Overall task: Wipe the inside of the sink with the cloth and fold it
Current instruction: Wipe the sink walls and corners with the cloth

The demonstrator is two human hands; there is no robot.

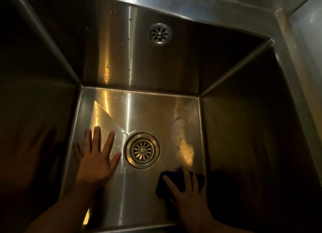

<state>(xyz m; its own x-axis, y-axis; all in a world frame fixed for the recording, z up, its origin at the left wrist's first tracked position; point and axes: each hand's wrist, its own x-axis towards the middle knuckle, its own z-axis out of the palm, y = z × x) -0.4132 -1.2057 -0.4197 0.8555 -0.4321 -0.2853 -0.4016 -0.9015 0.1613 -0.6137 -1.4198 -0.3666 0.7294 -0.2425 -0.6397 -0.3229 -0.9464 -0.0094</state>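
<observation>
I look down into a deep stainless steel sink. A dark blue cloth lies on the sink floor at the near right corner. My right hand presses flat on top of the cloth with fingers spread, covering much of it. My left hand rests flat on the sink floor to the left of the drain, fingers apart, holding nothing. Water smears show on the floor to the right of the drain.
A round floor drain strainer sits between my hands. An overflow grille is set in the far wall. The steel rim runs along the back, and the side walls are steep and dark.
</observation>
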